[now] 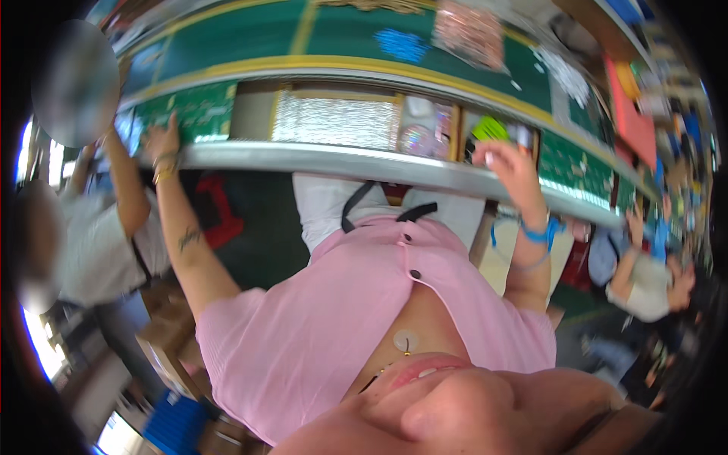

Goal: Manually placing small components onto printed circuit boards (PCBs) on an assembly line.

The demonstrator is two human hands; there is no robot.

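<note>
My left hand [161, 142] is at the left end of the bench, over a green work surface [205, 114]. Its fingers are spread, and I see nothing held in it. At the bench's metal front edge [341, 159], my right hand [506, 161] hovers with fingers bent together as in a pinch. Whether something small sits between them is too blurred to tell. Just beyond that hand, a bright yellow-green item [487, 127] lies in an open compartment. Left of it, another compartment holds clear, shiny bags [423, 140]. A silvery, crinkled sheet [334, 121] fills a wooden-framed tray between my hands.
Behind the bench runs a green, yellow-edged belt [235, 42] carrying a blue heap [402, 45], a bag of pinkish pieces [468, 36] and white pieces [565, 76]. Co-workers stand at my left [106, 250] and right [644, 280]. Cardboard boxes [171, 341] stand behind on the left.
</note>
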